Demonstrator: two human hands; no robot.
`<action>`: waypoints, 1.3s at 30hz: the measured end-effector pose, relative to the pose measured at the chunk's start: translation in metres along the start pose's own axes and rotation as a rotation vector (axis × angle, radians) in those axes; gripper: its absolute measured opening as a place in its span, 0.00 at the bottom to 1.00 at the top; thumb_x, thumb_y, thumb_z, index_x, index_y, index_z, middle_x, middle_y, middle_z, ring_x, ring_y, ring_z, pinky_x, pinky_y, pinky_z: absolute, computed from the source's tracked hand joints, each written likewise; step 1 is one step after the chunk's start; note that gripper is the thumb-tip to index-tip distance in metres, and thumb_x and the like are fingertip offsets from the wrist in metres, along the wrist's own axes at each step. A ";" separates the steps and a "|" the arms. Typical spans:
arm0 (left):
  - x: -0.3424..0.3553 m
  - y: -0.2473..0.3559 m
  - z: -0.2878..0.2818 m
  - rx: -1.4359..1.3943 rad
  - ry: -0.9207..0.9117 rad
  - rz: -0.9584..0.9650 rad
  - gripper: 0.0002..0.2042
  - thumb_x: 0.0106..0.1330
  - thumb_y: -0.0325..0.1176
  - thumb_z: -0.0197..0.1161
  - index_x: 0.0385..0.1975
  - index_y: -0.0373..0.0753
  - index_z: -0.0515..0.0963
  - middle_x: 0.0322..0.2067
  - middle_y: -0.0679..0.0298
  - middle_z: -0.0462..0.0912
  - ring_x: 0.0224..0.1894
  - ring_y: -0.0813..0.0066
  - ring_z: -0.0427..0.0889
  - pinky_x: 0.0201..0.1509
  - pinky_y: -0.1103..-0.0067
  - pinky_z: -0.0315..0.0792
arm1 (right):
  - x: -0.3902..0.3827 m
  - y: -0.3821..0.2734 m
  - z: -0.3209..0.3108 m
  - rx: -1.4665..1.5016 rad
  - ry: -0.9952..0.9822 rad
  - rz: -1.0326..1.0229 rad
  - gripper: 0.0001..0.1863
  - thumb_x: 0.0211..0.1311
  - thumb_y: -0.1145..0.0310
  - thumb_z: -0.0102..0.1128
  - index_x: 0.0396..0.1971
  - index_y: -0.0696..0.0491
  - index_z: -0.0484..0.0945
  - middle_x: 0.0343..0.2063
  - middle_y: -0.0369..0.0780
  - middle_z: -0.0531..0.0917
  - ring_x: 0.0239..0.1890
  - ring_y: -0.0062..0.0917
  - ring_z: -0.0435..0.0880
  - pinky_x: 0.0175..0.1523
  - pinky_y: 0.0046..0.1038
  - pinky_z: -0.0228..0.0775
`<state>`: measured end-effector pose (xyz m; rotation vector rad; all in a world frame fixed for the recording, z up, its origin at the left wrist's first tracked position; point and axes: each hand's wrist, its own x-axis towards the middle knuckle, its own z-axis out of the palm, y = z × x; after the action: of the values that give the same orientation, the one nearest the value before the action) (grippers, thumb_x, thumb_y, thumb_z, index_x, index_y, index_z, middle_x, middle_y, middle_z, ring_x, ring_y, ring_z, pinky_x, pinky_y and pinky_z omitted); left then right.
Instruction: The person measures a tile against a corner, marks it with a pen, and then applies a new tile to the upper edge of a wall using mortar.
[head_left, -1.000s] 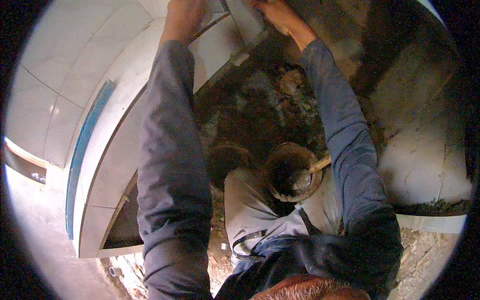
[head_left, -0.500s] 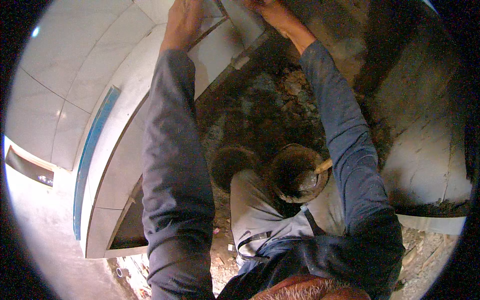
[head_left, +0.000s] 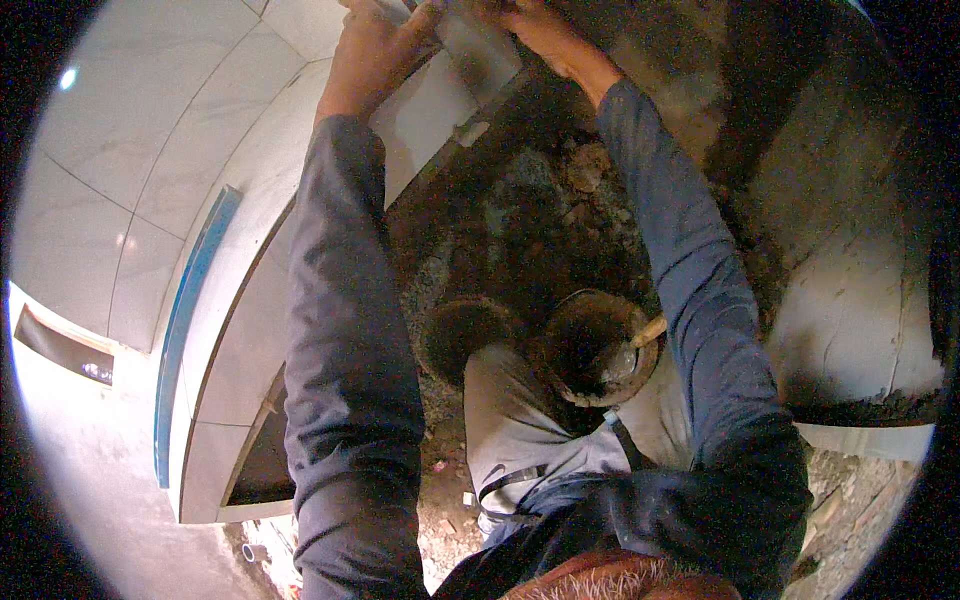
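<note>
The left hand (head_left: 372, 60) shows more fully than a half-second ago, thumb spread from its fingers, beside the pale tiles (head_left: 432, 108); the right hand (head_left: 548, 36) stays near them. Whether either grips, I cannot tell. Attention apparently remains there, while the bucket (head_left: 632, 384) sits nearer the body.

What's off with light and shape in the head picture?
Head view: glare whitens the pale surface at lower left; shadow darkens the right-hand round container; the blue bar bows, likely fisheye; the right hand is partly shadowed near the top edge.
</note>
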<state>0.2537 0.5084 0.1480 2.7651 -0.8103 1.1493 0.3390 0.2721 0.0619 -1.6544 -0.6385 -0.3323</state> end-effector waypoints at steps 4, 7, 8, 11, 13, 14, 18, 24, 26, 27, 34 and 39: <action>-0.001 -0.028 0.005 0.348 -0.023 0.367 0.31 0.72 0.38 0.63 0.72 0.47 0.58 0.40 0.34 0.78 0.36 0.38 0.86 0.43 0.60 0.81 | 0.017 -0.005 0.010 0.337 -0.019 0.007 0.45 0.68 0.44 0.62 0.74 0.58 0.60 0.73 0.50 0.64 0.75 0.42 0.60 0.75 0.41 0.55; -0.005 -0.028 0.006 0.353 0.141 0.455 0.30 0.69 0.35 0.65 0.71 0.58 0.64 0.42 0.32 0.76 0.35 0.37 0.85 0.43 0.59 0.82 | 0.032 -0.017 0.010 0.471 -0.084 -0.053 0.43 0.68 0.48 0.63 0.73 0.60 0.61 0.73 0.48 0.66 0.75 0.40 0.61 0.75 0.39 0.55; -0.005 -0.035 0.003 0.408 0.110 0.440 0.31 0.69 0.35 0.65 0.71 0.57 0.63 0.42 0.32 0.76 0.34 0.37 0.85 0.44 0.59 0.82 | 0.037 -0.020 0.012 0.572 -0.105 -0.073 0.42 0.69 0.49 0.64 0.72 0.60 0.62 0.72 0.47 0.67 0.74 0.39 0.62 0.75 0.38 0.55; -0.004 -0.032 -0.002 0.204 -0.046 0.164 0.32 0.72 0.41 0.60 0.71 0.42 0.56 0.46 0.32 0.76 0.43 0.39 0.83 0.51 0.62 0.79 | 0.057 -0.019 0.017 0.602 -0.041 -0.192 0.35 0.68 0.56 0.65 0.69 0.59 0.68 0.67 0.45 0.73 0.69 0.36 0.68 0.72 0.35 0.58; 0.020 0.051 0.002 -0.491 -0.215 -0.271 0.46 0.78 0.54 0.51 0.70 0.12 0.42 0.57 0.31 0.77 0.60 0.42 0.79 0.63 0.70 0.72 | 0.065 -0.002 -0.034 0.453 0.011 -0.191 0.32 0.68 0.59 0.66 0.67 0.58 0.71 0.65 0.44 0.75 0.67 0.35 0.71 0.71 0.35 0.61; 0.019 0.072 -0.014 -0.465 -0.220 -0.350 0.47 0.77 0.54 0.54 0.69 0.11 0.40 0.56 0.29 0.77 0.60 0.41 0.79 0.62 0.71 0.73 | 0.064 -0.005 -0.040 0.442 -0.094 -0.147 0.29 0.65 0.60 0.68 0.63 0.56 0.76 0.63 0.41 0.78 0.64 0.33 0.74 0.69 0.34 0.63; -0.006 -0.041 -0.009 0.358 -0.092 0.212 0.32 0.69 0.39 0.63 0.71 0.47 0.58 0.44 0.31 0.76 0.39 0.38 0.84 0.49 0.61 0.80 | 0.049 -0.045 -0.006 0.315 -0.101 -0.318 0.28 0.64 0.58 0.69 0.61 0.56 0.78 0.63 0.41 0.78 0.64 0.33 0.75 0.68 0.34 0.65; 0.004 -0.026 0.020 0.168 0.037 0.186 0.30 0.69 0.39 0.66 0.70 0.54 0.64 0.40 0.33 0.78 0.35 0.37 0.85 0.46 0.57 0.81 | 0.072 -0.013 -0.040 0.153 -0.088 -0.502 0.32 0.65 0.51 0.67 0.65 0.52 0.76 0.68 0.43 0.72 0.70 0.34 0.67 0.72 0.37 0.62; 0.007 -0.022 0.022 0.116 0.029 0.163 0.29 0.69 0.40 0.67 0.70 0.53 0.65 0.42 0.32 0.77 0.35 0.36 0.85 0.46 0.57 0.81 | 0.081 -0.012 -0.039 0.201 -0.141 -0.448 0.34 0.66 0.49 0.66 0.67 0.52 0.74 0.70 0.43 0.70 0.73 0.35 0.64 0.73 0.37 0.60; 0.002 -0.035 0.014 0.218 0.009 0.228 0.29 0.69 0.41 0.67 0.69 0.53 0.66 0.43 0.31 0.76 0.36 0.36 0.85 0.46 0.56 0.82 | 0.075 -0.023 -0.026 0.212 -0.110 -0.412 0.35 0.66 0.49 0.66 0.67 0.52 0.73 0.70 0.43 0.70 0.73 0.35 0.64 0.73 0.38 0.60; -0.002 -0.024 0.004 0.380 0.001 0.296 0.28 0.68 0.44 0.68 0.68 0.61 0.69 0.50 0.25 0.71 0.38 0.31 0.85 0.48 0.57 0.82 | 0.053 -0.037 -0.019 0.029 0.043 -0.342 0.37 0.66 0.50 0.66 0.69 0.54 0.70 0.71 0.46 0.68 0.73 0.40 0.64 0.73 0.41 0.59; 0.000 -0.022 0.008 0.414 0.016 0.266 0.29 0.68 0.42 0.68 0.69 0.62 0.68 0.51 0.25 0.70 0.37 0.32 0.85 0.48 0.58 0.82 | 0.055 -0.039 -0.029 0.051 -0.035 -0.483 0.40 0.65 0.48 0.67 0.71 0.55 0.67 0.72 0.48 0.67 0.73 0.42 0.64 0.73 0.42 0.59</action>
<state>0.2695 0.5255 0.1463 3.0300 -1.0749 1.5406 0.3642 0.2595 0.1294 -1.4457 -1.0648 -0.6285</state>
